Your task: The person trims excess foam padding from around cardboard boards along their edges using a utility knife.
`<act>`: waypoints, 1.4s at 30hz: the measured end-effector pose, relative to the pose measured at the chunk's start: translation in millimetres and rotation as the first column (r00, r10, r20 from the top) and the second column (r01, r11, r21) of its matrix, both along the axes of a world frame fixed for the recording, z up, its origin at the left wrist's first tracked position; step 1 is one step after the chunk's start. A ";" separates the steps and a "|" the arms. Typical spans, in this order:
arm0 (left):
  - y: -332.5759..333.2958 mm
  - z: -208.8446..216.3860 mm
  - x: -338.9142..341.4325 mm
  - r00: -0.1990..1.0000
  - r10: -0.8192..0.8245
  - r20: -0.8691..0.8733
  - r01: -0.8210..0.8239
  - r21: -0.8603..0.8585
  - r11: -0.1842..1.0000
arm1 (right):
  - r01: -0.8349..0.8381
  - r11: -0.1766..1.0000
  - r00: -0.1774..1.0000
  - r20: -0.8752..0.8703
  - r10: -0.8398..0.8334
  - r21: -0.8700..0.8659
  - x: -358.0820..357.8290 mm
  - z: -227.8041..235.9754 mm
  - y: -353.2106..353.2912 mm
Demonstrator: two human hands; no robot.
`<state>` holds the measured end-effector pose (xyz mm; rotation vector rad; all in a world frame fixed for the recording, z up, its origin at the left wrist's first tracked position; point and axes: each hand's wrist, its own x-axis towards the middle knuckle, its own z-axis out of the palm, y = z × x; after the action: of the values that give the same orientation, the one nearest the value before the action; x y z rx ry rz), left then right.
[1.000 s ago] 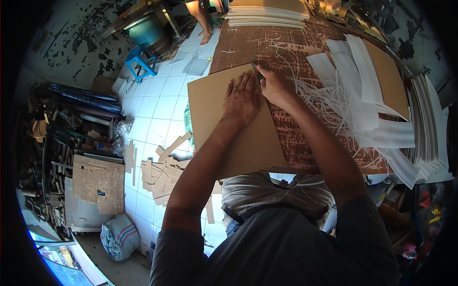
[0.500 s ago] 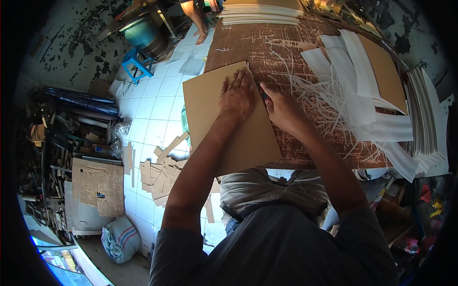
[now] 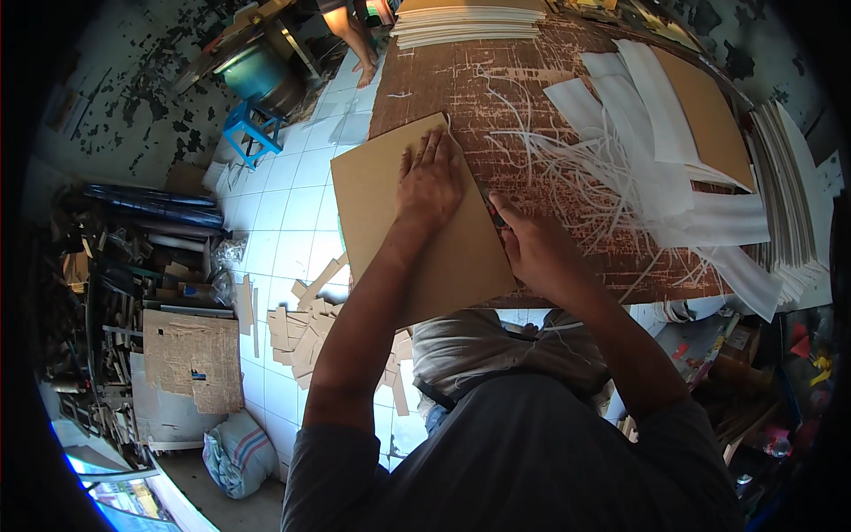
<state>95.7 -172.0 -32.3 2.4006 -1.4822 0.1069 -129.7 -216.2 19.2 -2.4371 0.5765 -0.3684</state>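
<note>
A brown rectangular board [image 3: 372, 191] lies slanted over the table's left edge, its near corner towards my body. My left hand [image 3: 429, 184] presses flat on its upper part, fingers stretched out. Along the board's right edge my right hand [image 3: 538, 244] is closed round a small dark cutter knife [image 3: 496, 215], mostly hidden in the grip, with the forefinger stretched along it. A thin white strip [image 3: 452, 129] curls off the board's far right edge.
Thin white offcuts [image 3: 585, 182] and white foam sheets [image 3: 660, 115] cover the table's [image 3: 443, 75] right side. Stacked boards stand at the far end [image 3: 470, 22] and right edge [image 3: 789, 204]. Cardboard scraps [image 3: 306, 332], a blue stool [image 3: 251, 133] and another person's legs [image 3: 350, 40] are on the left.
My right hand has slid down the board's right edge towards me, with the cutter knife in it. The left hand stays pressed on the board. The view has shifted slightly.
</note>
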 end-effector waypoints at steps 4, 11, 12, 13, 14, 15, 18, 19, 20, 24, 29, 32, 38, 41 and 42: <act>1.9 -0.1 0.9 1.000 0.000 0.001 0.000 -0.004 1.000 | -0.004 0.999 1.000 0.020 0.003 0.051 -20.5 11.8 15.9; -2.0 -0.6 3.5 0.999 -0.024 0.027 0.024 -0.010 1.000 | -0.003 0.999 0.990 -0.143 0.009 0.045 -95.5 22.9 53.4; -0.7 -0.8 4.4 0.999 -0.018 0.031 0.019 -0.009 1.000 | 0.011 0.993 0.954 -0.298 0.026 0.121 -105.2 35.8 55.8; 0.3 -1.6 4.3 1.000 -0.020 0.018 0.020 -0.006 1.000 | 0.008 0.993 0.955 -0.295 0.028 0.120 -114.0 47.7 55.0; 1.2 -1.7 4.6 1.000 -0.020 0.005 0.020 -0.002 1.000 | -0.005 0.984 0.954 -0.294 0.058 0.177 -122.5 59.3 52.9; 1.4 -3.8 6.2 1.000 -0.017 0.012 0.017 -0.006 1.000 | -0.019 0.973 0.953 -0.289 0.087 0.231 -130.4 64.4 50.9; 4.8 -2.4 14.0 0.997 -0.033 0.075 0.036 -0.050 0.998 | 0.082 0.962 0.993 -0.098 -0.058 0.260 -144.7 54.1 43.0; 7.8 4.0 18.0 0.995 -0.090 -0.047 0.083 -0.125 0.989 | 0.161 0.944 0.986 -0.085 -0.143 0.288 -148.1 56.6 39.8; 12.7 10.3 22.3 0.975 -0.153 -0.162 0.119 -0.203 0.972 | 0.157 0.945 0.987 -0.076 -0.141 0.286 -149.8 58.6 37.1; 51.2 21.7 40.5 0.963 0.044 -0.267 -0.158 -0.421 0.893 | 0.290 0.847 0.947 -0.004 -0.322 0.444 -154.1 50.5 26.3; 142.4 -2.3 88.4 0.855 0.467 -0.226 -0.517 -0.296 0.803 | 0.284 0.681 0.885 0.089 -0.457 0.675 -155.2 37.3 15.2; 166.0 -2.2 87.5 0.555 0.290 -0.780 -0.606 -0.140 0.783 | 0.233 0.672 0.885 0.134 -0.446 0.703 -152.4 28.0 6.7; 169.9 -2.1 87.2 0.496 0.143 -0.856 -0.623 -0.236 0.746 | 0.177 0.663 0.906 0.143 -0.399 0.728 -142.1 22.6 2.1; 154.2 14.4 81.5 0.449 0.207 -0.869 -0.627 -0.141 0.766 | 0.175 0.659 0.912 0.132 -0.389 0.732 -139.4 22.2 2.6; 150.6 17.3 81.1 0.414 0.235 -0.880 -0.624 -0.086 0.777 | 0.174 0.659 0.910 0.136 -0.391 0.732 -139.6 20.9 2.5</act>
<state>176.8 -21.3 -15.1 1.9184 -0.2826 -0.5196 -269.4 -213.6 40.1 -1.5059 0.8013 -0.5034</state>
